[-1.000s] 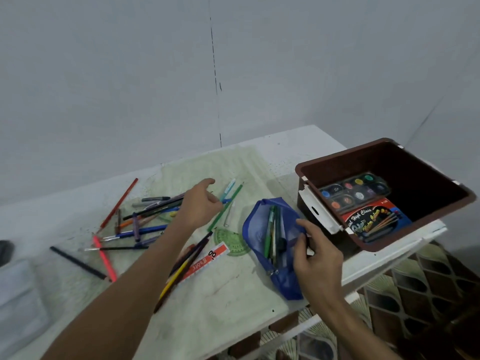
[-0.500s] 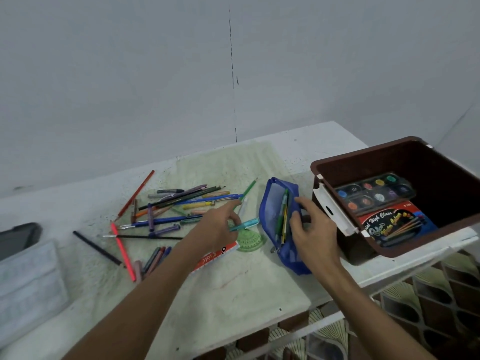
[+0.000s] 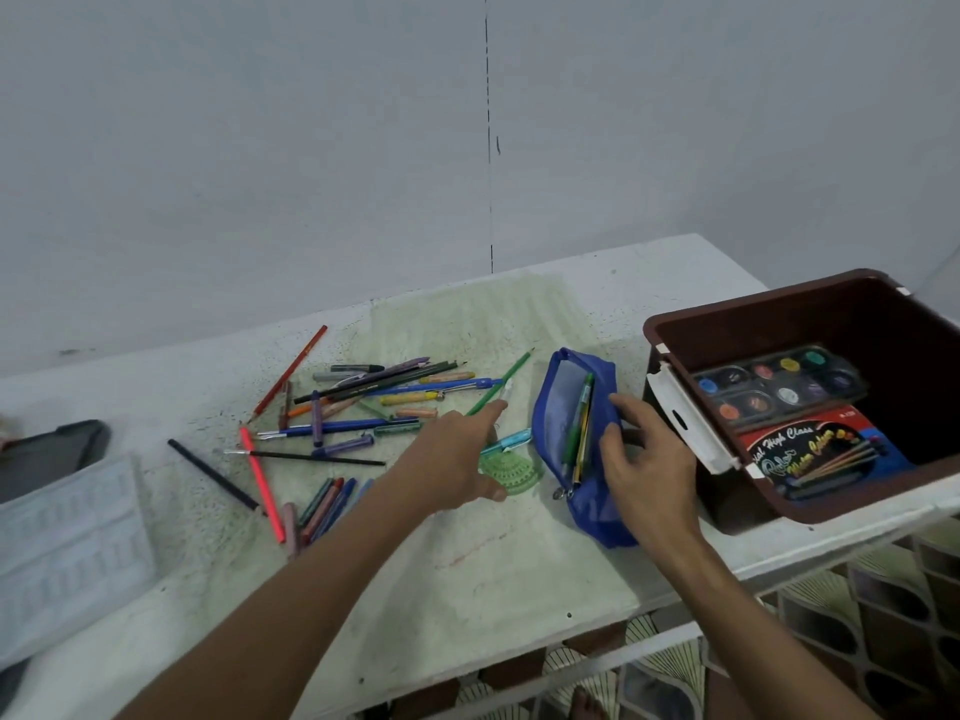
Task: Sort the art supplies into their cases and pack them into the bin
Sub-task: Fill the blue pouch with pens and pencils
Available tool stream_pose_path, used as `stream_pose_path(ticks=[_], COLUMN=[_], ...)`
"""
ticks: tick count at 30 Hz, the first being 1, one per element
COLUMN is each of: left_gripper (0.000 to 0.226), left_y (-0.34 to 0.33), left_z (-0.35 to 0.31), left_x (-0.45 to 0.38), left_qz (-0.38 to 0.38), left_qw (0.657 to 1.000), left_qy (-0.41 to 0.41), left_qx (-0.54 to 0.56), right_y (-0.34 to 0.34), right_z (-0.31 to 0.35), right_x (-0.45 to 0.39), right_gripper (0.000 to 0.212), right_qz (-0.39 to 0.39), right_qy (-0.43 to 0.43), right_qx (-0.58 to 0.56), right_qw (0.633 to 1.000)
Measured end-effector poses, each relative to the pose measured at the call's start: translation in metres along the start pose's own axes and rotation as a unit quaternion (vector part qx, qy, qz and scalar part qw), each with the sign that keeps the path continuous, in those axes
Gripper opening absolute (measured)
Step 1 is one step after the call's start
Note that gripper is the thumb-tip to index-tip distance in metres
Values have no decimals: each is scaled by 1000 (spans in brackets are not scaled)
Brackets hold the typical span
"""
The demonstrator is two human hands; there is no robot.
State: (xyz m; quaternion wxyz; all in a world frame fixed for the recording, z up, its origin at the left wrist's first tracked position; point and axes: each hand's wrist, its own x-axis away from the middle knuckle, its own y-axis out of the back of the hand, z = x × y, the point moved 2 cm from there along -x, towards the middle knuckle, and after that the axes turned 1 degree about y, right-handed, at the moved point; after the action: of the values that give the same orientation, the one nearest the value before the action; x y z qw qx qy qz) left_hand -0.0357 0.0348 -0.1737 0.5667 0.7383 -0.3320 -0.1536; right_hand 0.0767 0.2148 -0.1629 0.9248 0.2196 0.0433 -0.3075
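An open blue pencil pouch (image 3: pixel 558 407) lies on the table with a few pens inside. My right hand (image 3: pixel 644 459) grips the pouch's right rim and holds it open. My left hand (image 3: pixel 457 454) holds a teal pen (image 3: pixel 511 440), whose tip points at the pouch mouth, with the index finger stretched forward. A green protractor (image 3: pixel 514 475) lies just under that hand. Loose pencils, pens and brushes (image 3: pixel 363 402) are scattered to the left. The brown bin (image 3: pixel 655 324) at the right holds a paint palette (image 3: pixel 779 387) and a watercolour box (image 3: pixel 821 454).
A white ribbed case (image 3: pixel 67 543) and a dark case (image 3: pixel 52 454) sit at the table's left end. The bin overhangs the table's right front corner. A grey wall stands close behind the table. Patterned floor shows below the front edge.
My left hand came away from the pile with the teal pen and carried it right, up to the pouch. My right hand shifted its grip up along the pouch rim.
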Motion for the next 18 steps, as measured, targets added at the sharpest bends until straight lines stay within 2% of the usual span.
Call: stream_pose_path(ticks=[6, 9, 14, 18], left_gripper=[104, 91, 74, 68], left_y=[11, 20, 31, 39], left_z=[2, 3, 24, 42], left_x=[-18, -22, -24, -23], left_qz=[107, 136, 71, -13], left_qw=[994, 990, 984, 962], left_qy=[20, 21, 43, 92], left_qx=[-10, 37, 158, 255], right_y=[-3, -6, -14, -19], right_z=[0, 0, 2, 6], right_x=[-2, -4, -10, -14], right_gripper=[29, 28, 30, 29], right_qz=[-3, -4, 3, 18], right_qy=[11, 18, 22, 21], right_qx=[-4, -3, -27, -68], right_qw=[1000, 1000, 999, 997])
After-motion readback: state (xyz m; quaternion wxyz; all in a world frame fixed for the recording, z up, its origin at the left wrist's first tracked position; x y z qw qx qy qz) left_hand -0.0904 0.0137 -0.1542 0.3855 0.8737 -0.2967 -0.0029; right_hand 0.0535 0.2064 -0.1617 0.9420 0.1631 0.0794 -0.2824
